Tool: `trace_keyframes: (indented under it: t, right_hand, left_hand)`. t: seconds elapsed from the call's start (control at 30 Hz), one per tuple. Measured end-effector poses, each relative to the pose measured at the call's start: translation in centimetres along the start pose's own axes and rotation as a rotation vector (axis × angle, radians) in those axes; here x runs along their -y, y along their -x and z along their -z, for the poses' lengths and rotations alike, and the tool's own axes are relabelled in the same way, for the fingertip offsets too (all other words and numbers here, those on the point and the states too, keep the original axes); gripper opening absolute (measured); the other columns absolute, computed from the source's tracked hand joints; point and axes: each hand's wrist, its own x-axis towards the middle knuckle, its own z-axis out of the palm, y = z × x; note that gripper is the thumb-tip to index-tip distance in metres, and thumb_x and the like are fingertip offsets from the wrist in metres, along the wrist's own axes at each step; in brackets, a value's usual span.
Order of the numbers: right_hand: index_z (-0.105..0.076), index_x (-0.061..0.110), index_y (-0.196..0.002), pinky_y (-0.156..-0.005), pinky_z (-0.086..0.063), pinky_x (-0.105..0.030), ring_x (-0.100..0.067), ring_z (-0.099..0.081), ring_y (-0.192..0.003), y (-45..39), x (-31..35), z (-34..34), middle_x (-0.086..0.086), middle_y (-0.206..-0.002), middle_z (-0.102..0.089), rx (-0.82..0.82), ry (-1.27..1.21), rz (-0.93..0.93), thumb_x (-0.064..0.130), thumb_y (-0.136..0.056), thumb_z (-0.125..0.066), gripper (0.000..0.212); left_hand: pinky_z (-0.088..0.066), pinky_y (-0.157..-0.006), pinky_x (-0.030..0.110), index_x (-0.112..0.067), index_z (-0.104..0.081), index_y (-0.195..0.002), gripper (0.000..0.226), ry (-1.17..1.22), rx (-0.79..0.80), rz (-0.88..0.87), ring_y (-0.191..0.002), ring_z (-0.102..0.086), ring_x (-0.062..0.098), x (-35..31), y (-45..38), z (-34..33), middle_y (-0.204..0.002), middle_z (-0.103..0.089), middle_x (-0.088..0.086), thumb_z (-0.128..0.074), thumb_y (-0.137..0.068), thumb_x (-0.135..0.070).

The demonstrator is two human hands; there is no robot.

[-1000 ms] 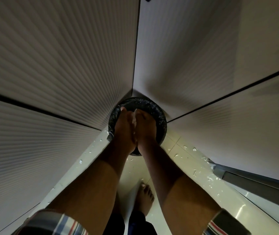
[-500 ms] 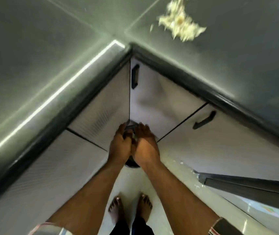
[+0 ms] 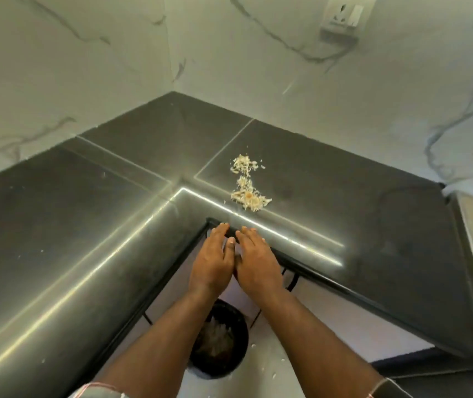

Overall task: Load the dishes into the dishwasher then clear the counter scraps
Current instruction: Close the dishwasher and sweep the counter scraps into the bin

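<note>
A small heap of pale food scraps (image 3: 248,185) lies on the dark L-shaped counter (image 3: 86,225), just past its inner corner. My left hand (image 3: 215,259) and my right hand (image 3: 255,261) are side by side, palms down with fingers extended, at the counter's inner edge just short of the scraps. Neither hand holds anything. Below my forearms a black bin (image 3: 219,340) stands on the floor with scraps inside.
Marble-patterned walls rise behind the counter, with a wall socket (image 3: 344,15) at the top right. White cabinet fronts (image 3: 344,320) run under the counter. Bits of scrap (image 3: 272,374) lie on the pale floor near the bin. A dark panel edge (image 3: 430,369) shows at bottom right.
My hands rose from the bin on the floor to the counter's inner edge. The view lifted from the cabinets and bin to the counter top and the scraps.
</note>
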Motion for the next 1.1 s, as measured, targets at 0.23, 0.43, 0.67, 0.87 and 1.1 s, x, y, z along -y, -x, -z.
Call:
trace_keyframes:
  t: [0.23, 0.43, 0.67, 0.87, 1.1]
  right_hand:
    - [-0.051, 0.03, -0.146, -0.124, -0.022, -0.04, -0.013, -0.027, -0.15, -5.2, -4.1, 2.1, 0.01, -0.156, -0.044, 0.198, -0.085, 0.169, 0.031, -0.101, -0.051, 0.045]
    - [-0.055, 0.028, -0.143, -0.123, -0.012, -0.025, -0.007, -0.032, -0.146, -11.8, -7.1, 2.9, 0.011, -0.153, -0.046, 0.298, -0.035, 0.362, 0.034, -0.099, -0.053, 0.045]
    - [-0.054, 0.021, -0.145, -0.121, -0.03, -0.037, -0.014, -0.034, -0.145, -17.8, -8.6, 3.7, 0.003, -0.155, -0.046, 0.348, -0.066, 0.418, 0.021, -0.09, -0.061, 0.055]
    - [-0.063, 0.02, -0.134, -0.126, -0.012, -0.043, -0.016, -0.028, -0.15, -17.8, -8.4, 1.9, 0.005, -0.144, -0.058, 0.405, 0.0, 0.666, 0.025, -0.09, -0.052, 0.046]
    - [-0.066, 0.015, -0.132, -0.12, -0.033, -0.041, -0.02, -0.043, -0.143, -21.1, -9.0, 1.9, 0.0, -0.142, -0.06, 0.157, -0.208, 0.517, 0.011, -0.084, -0.059, 0.048]
  left_hand:
    - [-0.005, -0.126, 0.036, -0.018, -0.029, -0.157, 0.053, -0.153, 0.062, -0.034, -0.153, -0.012, 0.013, -1.5, -7.1, -0.8, -0.163, -0.029, 0.001, -0.03, -0.108, -0.038]
    - [-0.006, -0.126, 0.039, -0.018, -0.028, -0.157, 0.053, -0.149, 0.057, 0.096, -0.153, -0.016, 0.021, -2.4, -12.7, -2.9, -0.161, -0.032, 0.005, -0.027, -0.109, -0.038]
    - [-0.03, -0.119, 0.04, -0.029, -0.038, -0.153, 0.047, 0.06, -0.085, 0.16, -0.143, -0.039, 0.023, -3.2, -17.5, -4.0, -0.152, -0.047, 0.003, -0.035, -0.108, -0.036]
    - [-0.044, -0.108, 0.041, -0.033, -0.05, -0.144, 0.051, 0.339, -0.279, 0.201, -0.127, -0.053, 0.009, -3.5, -18.4, -3.5, -0.144, -0.055, -0.007, -0.036, -0.097, -0.045]
    - [-0.041, -0.108, 0.029, -0.034, -0.054, -0.14, 0.048, 0.41, -0.259, 0.193, -0.125, -0.052, -0.001, -2.7, -20.9, -3.5, -0.132, -0.058, -0.02, -0.04, -0.094, -0.041]
